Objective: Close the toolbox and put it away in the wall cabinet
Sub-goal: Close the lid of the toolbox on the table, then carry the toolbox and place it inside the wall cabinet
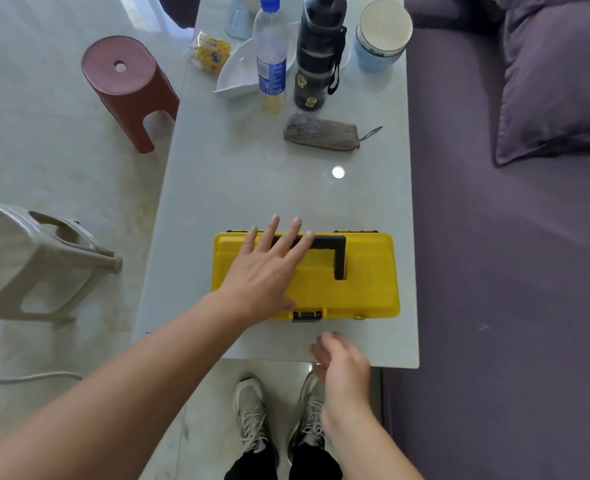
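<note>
On the pale table (238,174), the left hand (262,271), fingers spread wide, hides the yellow toolbox's (366,289) left lid, while the blurred right hand (343,368) hovers near, empty, fingers loosely apart.

Yellow toolbox (355,292) with black handle (331,252) and grey latch (306,316), pale marbled grey-white table (252,174), dark red stool (127,88), beige stool (37,261), purple sofa (511,254), blue-capped clear bottle (270,53), black flask (317,53).
</note>
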Motion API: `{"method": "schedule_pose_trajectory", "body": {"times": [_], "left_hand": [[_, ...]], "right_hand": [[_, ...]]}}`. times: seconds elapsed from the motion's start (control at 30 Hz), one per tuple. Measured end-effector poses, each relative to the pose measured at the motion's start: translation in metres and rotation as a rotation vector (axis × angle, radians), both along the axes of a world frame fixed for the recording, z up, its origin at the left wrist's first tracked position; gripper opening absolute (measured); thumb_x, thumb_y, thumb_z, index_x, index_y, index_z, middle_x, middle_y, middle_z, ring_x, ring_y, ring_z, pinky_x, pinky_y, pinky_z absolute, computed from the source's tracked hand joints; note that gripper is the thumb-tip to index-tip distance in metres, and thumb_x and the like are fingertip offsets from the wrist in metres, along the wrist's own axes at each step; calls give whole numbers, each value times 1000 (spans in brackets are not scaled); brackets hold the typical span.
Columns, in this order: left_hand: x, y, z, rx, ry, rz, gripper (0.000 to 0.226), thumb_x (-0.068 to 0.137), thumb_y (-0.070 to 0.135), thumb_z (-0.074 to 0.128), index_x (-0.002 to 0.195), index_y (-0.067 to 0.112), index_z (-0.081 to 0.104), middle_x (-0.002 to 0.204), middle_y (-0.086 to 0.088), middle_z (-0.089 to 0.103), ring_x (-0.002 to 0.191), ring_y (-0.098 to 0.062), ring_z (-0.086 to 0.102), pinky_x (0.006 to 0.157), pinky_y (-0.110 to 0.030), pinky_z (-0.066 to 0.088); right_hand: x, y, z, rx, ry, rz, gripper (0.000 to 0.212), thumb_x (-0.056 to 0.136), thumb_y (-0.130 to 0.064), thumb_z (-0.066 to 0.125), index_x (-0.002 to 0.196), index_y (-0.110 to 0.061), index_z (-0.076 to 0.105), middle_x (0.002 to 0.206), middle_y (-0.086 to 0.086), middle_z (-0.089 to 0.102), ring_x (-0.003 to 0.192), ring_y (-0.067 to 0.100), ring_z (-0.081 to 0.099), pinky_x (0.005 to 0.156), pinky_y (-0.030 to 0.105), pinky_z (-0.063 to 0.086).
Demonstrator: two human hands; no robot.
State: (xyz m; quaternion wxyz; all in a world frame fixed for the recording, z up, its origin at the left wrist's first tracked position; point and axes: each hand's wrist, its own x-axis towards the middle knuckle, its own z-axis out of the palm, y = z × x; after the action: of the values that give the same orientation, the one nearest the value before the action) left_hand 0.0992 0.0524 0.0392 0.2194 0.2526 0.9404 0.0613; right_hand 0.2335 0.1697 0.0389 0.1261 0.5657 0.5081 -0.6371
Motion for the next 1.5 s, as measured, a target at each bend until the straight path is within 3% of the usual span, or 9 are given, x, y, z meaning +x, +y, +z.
{"method": "schedule_pose_trajectory", "body": {"times": [0.2,0.47,0.67,0.83,0.97,1.07,1.13,1.27,1.5], "left_hand": [[-7,-4,-6,-17,-111,22,120,65,58,75,155,24,4,166,6,2,152,-22,0,122,-47,8],[-19,6,4,-59,-110,13,119,60,54,81,154,22,14,164,4,15,151,-23,13,121,-48,17],[-18,22,9,25,138,139,49,86,36,54,132,22,49,127,-3,59,112,-28,54,93,-37,40],[-24,30,15,114,63,180,33,92,27,54,123,18,59,112,-6,53,100,-26,50,84,-37,47],[-28,40,27,163,-133,181,32,90,16,57,122,19,58,112,-5,62,98,-27,59,83,-39,51],[-30,54,36,103,-274,104,28,86,19,61,114,18,62,102,-6,67,86,-26,59,74,-37,51],[-30,58,40,30,-289,53,25,84,18,61,109,16,66,98,-8,68,84,-26,60,72,-38,52],[-27,62,51,-44,-306,-2,24,85,19,60,107,16,69,94,-8,69,82,-27,63,69,-36,51],[-32,90,139,-32,-198,-73,24,86,27,59,93,6,69,76,-8,56,69,-24,52,57,-32,40]], "right_hand": [[-32,-17,-2,-532,102,-419,34,99,-28,46,116,0,57,109,19,57,112,33,53,97,40,38],[-54,-19,-7,-569,109,-443,44,98,-37,47,122,-3,58,96,15,59,74,24,50,62,32,32],[-48,-10,-16,-429,55,-287,40,93,-42,59,121,-13,58,113,17,68,100,33,63,77,41,45],[-39,1,-7,-23,-93,124,34,91,-44,60,93,-10,63,83,3,63,74,21,57,65,37,46],[5,9,1,691,39,712,52,85,-31,67,133,-19,52,131,0,58,111,20,58,77,32,48],[21,5,-2,1012,335,1165,79,56,-21,85,130,-13,60,136,10,58,118,31,60,90,44,53],[16,6,-9,1097,416,1384,75,57,-19,80,129,-14,62,141,9,54,128,31,51,106,49,35],[13,16,-20,1222,454,1465,57,77,-11,43,132,-15,60,144,6,50,136,29,40,106,47,22],[22,40,46,1316,499,1393,60,79,-15,54,139,-13,50,149,6,44,136,29,41,104,48,26]]}}
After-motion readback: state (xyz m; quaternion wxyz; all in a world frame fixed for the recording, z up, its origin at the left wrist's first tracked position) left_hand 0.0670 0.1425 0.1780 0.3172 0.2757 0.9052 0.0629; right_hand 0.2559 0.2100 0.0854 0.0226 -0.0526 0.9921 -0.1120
